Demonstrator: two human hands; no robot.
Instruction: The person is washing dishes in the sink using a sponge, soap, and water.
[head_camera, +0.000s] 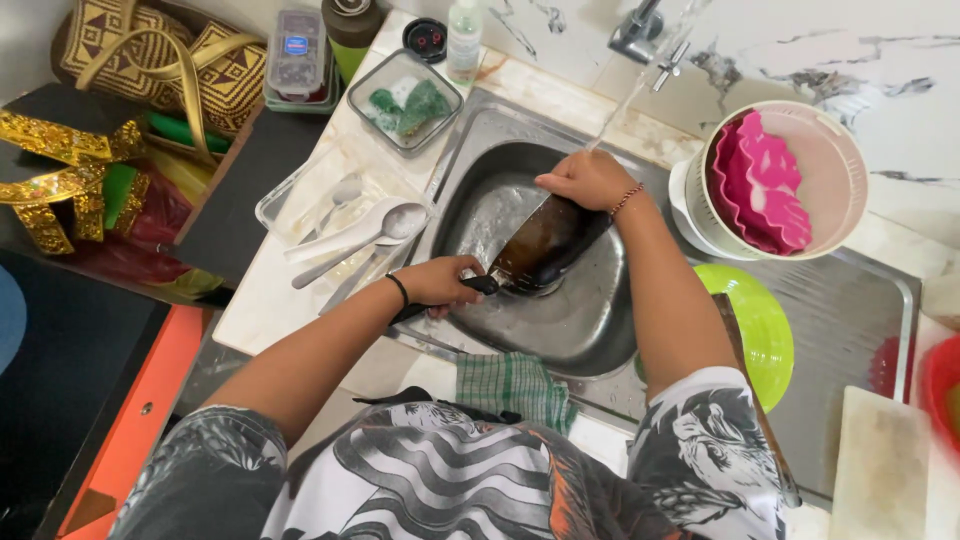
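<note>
A green checked cloth (515, 388) hangs over the sink's (590, 330) near edge. Above the basin, the left hand (437, 281) has its fingers wrapped round the handle of a dark frying pan (545, 245), tilted. The right hand (588, 178) presses curled fingers on the pan's far rim, under the running tap (645, 35).

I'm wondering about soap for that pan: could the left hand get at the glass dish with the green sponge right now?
Probably not at once: the left hand grips the pan handle in the sink. Once it lets go, the glass dish stands uncovered on the counter beyond the spoons.
</note>
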